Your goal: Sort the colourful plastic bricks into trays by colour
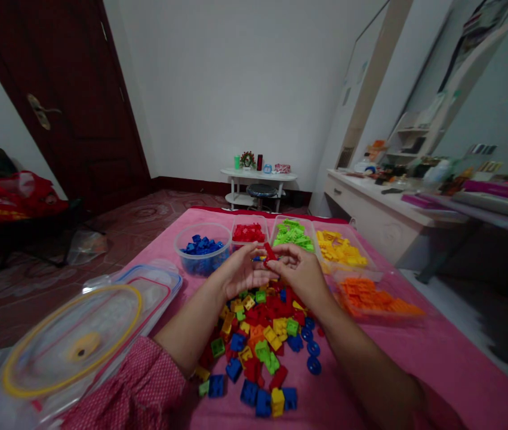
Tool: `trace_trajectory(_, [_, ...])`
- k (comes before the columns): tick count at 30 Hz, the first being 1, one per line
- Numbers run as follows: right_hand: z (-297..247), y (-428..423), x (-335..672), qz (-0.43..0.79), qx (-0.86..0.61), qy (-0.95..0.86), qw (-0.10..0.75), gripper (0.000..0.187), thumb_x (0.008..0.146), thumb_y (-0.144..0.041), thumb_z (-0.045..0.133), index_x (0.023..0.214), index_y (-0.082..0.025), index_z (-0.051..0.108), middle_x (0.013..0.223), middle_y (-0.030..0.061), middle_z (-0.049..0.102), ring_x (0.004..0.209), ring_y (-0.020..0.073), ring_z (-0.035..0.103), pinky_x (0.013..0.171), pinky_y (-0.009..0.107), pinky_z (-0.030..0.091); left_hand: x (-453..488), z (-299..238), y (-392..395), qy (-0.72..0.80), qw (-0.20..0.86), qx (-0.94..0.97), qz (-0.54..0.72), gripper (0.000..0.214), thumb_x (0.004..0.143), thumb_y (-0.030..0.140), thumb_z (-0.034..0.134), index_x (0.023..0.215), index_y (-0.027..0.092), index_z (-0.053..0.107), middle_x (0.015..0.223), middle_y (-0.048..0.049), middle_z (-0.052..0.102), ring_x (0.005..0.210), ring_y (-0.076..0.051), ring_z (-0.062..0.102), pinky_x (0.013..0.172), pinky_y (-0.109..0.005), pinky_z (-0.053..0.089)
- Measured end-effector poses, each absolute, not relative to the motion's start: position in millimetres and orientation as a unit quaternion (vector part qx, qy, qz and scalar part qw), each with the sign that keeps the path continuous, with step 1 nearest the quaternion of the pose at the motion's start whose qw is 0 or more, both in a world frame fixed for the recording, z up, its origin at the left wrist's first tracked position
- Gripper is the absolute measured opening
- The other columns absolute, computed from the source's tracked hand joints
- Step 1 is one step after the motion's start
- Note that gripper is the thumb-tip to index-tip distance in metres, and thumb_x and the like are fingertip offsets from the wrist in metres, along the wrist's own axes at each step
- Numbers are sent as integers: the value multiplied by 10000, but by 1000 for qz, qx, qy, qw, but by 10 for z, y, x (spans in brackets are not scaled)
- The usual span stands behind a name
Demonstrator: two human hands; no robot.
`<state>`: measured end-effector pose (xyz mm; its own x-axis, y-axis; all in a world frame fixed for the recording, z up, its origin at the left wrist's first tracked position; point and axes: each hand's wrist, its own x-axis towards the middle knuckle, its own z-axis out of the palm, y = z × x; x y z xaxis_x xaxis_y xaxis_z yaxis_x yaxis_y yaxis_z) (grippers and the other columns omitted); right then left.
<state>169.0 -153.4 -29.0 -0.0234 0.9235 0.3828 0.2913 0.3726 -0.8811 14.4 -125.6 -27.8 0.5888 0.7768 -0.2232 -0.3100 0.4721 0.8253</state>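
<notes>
Red patterned sleeve (137, 388) at the near left, with a yellow-rimmed round lid (72, 343) lying to its left; farther in, a mixed heap of interlocking toy bricks (256, 334) on a pink cloth (450, 352). Above the heap's far part, the right hand (301, 269) pinches a slim red block piece (270, 254) between thumb and fingertips; the left hand (247, 269) is loosely spread, palm turned toward that piece, and whether its fingertips touch it cannot be told. Likely faults: the piece is small and held only at the fingertips, so a slack pinch could let it slip, and its colour would make it hard to pick out among the heap's own red bricks. A low sweep of either wrist might scatter the heap or disturb the blue ring-shaped pieces (313, 365) at its right edge. Position: the pinched piece lies between the hands, nearer the right one, on the near side of the tubbed red bricks (250, 232) and lime-green bricks (293, 233), right of the round tub (184, 260) of blue bricks (202, 245) and left of the orange pieces (368, 295)
</notes>
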Motion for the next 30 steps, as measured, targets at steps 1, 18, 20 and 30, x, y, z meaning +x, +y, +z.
trace_trajectory(1, [-280, -1552, 1678, 287, -469, -666, 504, 276, 674, -298, 673, 914, -164, 651, 824, 39, 647, 608, 109, 548, 532, 219, 442, 163, -286, -1273, 286, 825, 358, 329, 386, 844, 475, 467, 1020, 138, 538, 797, -84, 633, 652, -139, 647, 532, -193, 494])
trace_trajectory(18, [-114, -1367, 2232, 204, -526, -602, 565, 277, 732, -384, 596, 781, -120, 666, 708, 53, 659, 555, 141, 569, 536, 254, 451, 419, 139, -275, 474, 567, 407, 537, 212, 767, 233, 590, 971, 176, 588, 978, -80, 598, 846, -153, 576, 624, -248, 517])
trace_trajectory(20, [-124, -1347, 2269, 176, -539, -624, 538, 251, 741, -357, 581, 794, -131, 677, 711, 50, 668, 563, 144, 574, 546, 256, 446, 417, 61, -253, 488, 496, 498, 517, 293, 733, 285, 621, 1006, 179, 614, 1059, -96, 612, 923, -194, 579, 647, -280, 515])
trace_trajectory(30, [-347, -1401, 2179, 33, -641, -741, 198, 241, 751, -273, 589, 961, -223, 695, 977, 68, 689, 932, 232, 609, 764, 313, 432, 309, -434, -919, 452, 222, 783, 364, 216, 784, 251, 523, 870, 167, 702, 880, -51, 711, 850, -191, 635, 781, -295, 477])
